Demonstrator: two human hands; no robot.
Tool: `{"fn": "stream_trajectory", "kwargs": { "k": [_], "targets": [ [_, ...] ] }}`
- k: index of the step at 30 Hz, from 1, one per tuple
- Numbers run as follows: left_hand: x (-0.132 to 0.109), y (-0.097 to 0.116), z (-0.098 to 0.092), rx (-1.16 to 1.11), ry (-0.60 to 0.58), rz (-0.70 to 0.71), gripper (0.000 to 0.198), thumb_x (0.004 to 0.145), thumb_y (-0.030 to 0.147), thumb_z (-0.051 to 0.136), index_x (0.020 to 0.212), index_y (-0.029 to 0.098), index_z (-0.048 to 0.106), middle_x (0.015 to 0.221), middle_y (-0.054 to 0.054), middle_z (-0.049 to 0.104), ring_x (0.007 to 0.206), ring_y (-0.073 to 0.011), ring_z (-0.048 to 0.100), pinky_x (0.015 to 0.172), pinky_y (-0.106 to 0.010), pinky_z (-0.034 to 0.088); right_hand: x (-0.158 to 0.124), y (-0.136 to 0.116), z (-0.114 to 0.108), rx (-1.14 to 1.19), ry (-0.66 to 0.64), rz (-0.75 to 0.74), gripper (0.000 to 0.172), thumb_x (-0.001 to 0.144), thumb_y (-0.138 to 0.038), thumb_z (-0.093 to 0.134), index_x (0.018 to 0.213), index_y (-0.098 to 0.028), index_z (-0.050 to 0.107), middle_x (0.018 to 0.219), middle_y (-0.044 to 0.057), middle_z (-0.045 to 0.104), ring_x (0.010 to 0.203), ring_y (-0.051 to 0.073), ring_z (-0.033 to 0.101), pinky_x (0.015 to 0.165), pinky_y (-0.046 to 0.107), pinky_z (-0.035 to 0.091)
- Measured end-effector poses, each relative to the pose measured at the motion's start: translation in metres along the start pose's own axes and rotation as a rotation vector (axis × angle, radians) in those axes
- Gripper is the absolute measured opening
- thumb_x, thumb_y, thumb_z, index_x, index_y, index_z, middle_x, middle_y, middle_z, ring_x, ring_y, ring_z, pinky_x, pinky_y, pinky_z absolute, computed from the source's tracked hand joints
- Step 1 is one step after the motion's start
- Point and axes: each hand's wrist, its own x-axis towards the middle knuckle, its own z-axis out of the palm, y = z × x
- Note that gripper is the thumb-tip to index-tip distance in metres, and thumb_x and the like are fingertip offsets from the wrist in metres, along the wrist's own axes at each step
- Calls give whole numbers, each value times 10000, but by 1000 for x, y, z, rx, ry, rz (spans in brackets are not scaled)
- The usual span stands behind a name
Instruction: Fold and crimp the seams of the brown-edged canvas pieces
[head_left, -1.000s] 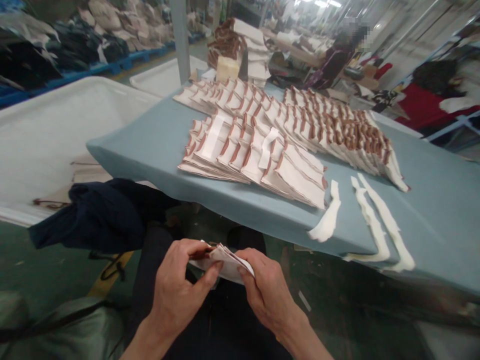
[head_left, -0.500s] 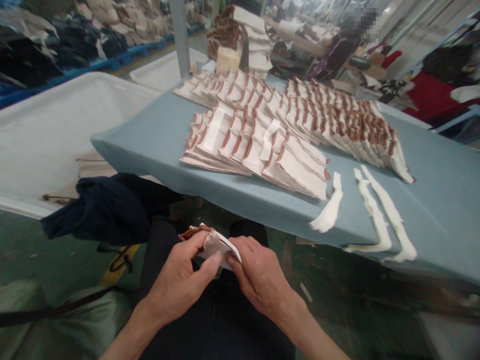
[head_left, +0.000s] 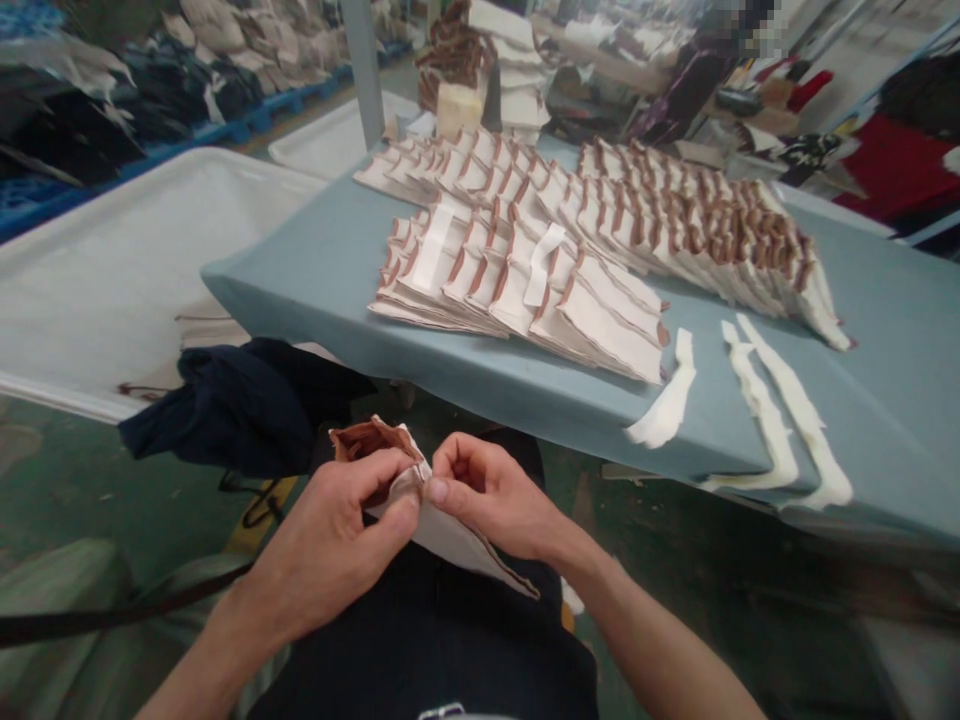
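Note:
Over my lap I hold a small cream fabric piece with a brown edge [head_left: 450,535]. My left hand [head_left: 341,545] pinches its upper end, where the brown side [head_left: 367,438] is turned out. My right hand [head_left: 491,495] is closed on the same end, thumb against my left fingers, and the rest of the piece hangs down to the right. On the blue-grey table [head_left: 315,270] beyond lie overlapping rows of the same cream and brown pieces [head_left: 525,270].
Three cream fabric strips [head_left: 757,410] lie near the table's front edge. A dark blue garment [head_left: 240,405] hangs at the table's left corner. A large white bin [head_left: 112,270] stands at the left. Stacked pieces [head_left: 480,60] and another person [head_left: 690,85] are behind the table.
Both hands have risen and come closer together. The piece has been turned so that its brown side shows at the top, and its lower part now trails down to the right.

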Motion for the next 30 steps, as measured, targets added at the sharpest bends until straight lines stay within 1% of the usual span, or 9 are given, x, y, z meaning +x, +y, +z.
{"fn": "stream_trajectory", "kwargs": {
  "k": [3, 5, 7, 12, 14, 17, 22, 26, 30],
  "targets": [
    [-4, 0, -1, -4, -44, -20, 268, 934, 304, 510, 726, 197, 641, 666, 22, 626, 607, -146, 557, 557, -239, 412, 1, 6, -1, 116, -63, 59, 619, 743, -729, 859, 829, -203, 545, 666, -80, 472, 590, 87, 372, 538, 231, 284],
    [-5, -3, -1, -34, -76, -42, 288, 955, 342, 503, 759, 193, 653, 718, 7, 659, 653, -160, 584, 591, -245, 439, 0, 10, 0, 113, -46, 57, 610, 768, -737, 836, 827, -202, 548, 663, -75, 482, 585, 89, 376, 527, 229, 272],
    [-6, -8, 0, -68, -82, -61, 312, 968, 376, 499, 778, 188, 662, 748, -4, 671, 677, -167, 590, 612, -250, 452, -2, 12, 1, 102, -31, 42, 587, 803, -730, 812, 835, -207, 547, 654, -75, 487, 576, 92, 385, 517, 228, 273],
    [-6, -19, 3, -162, -79, -65, 345, 951, 407, 541, 719, 176, 652, 697, -3, 624, 656, -158, 541, 603, -247, 438, -8, 12, 1, 79, -62, 37, 505, 873, -658, 781, 871, -210, 546, 651, -77, 494, 556, 97, 423, 509, 226, 327],
    [-6, -23, 4, -204, -86, -67, 347, 950, 412, 560, 726, 168, 665, 705, -8, 636, 662, -156, 540, 608, -245, 440, -11, 9, 0, -3, -53, 26, 413, 920, -566, 757, 893, -203, 563, 674, -65, 523, 574, 100, 453, 517, 224, 348],
    [-8, -26, 4, -235, -92, -57, 340, 953, 398, 571, 749, 156, 696, 716, -10, 648, 674, -156, 554, 625, -242, 450, -16, 0, -1, -201, -31, -20, 228, 975, -391, 679, 899, -194, 592, 679, -59, 542, 584, 95, 466, 520, 214, 345],
    [-7, -25, 4, -226, -74, 6, 332, 953, 352, 568, 734, 158, 725, 699, -1, 649, 648, -141, 548, 599, -226, 427, -20, -16, 3, -479, 40, -128, 35, 922, -215, 649, 919, -188, 626, 695, -54, 608, 590, 89, 537, 538, 205, 366],
    [-7, -27, 4, -203, -83, 38, 350, 973, 350, 549, 739, 159, 725, 704, -2, 652, 654, -144, 554, 613, -232, 435, -20, -20, 4, -560, 30, -161, 53, 886, -166, 654, 917, -195, 622, 655, -68, 610, 555, 85, 552, 529, 199, 357],
    [-8, -29, 5, -195, -62, 52, 352, 984, 346, 544, 732, 158, 705, 704, 4, 630, 660, -140, 536, 618, -233, 430, -18, -19, 4, -657, 91, -242, 54, 897, -184, 685, 888, -197, 633, 660, -64, 634, 559, 78, 567, 546, 193, 364]
  ]
}}
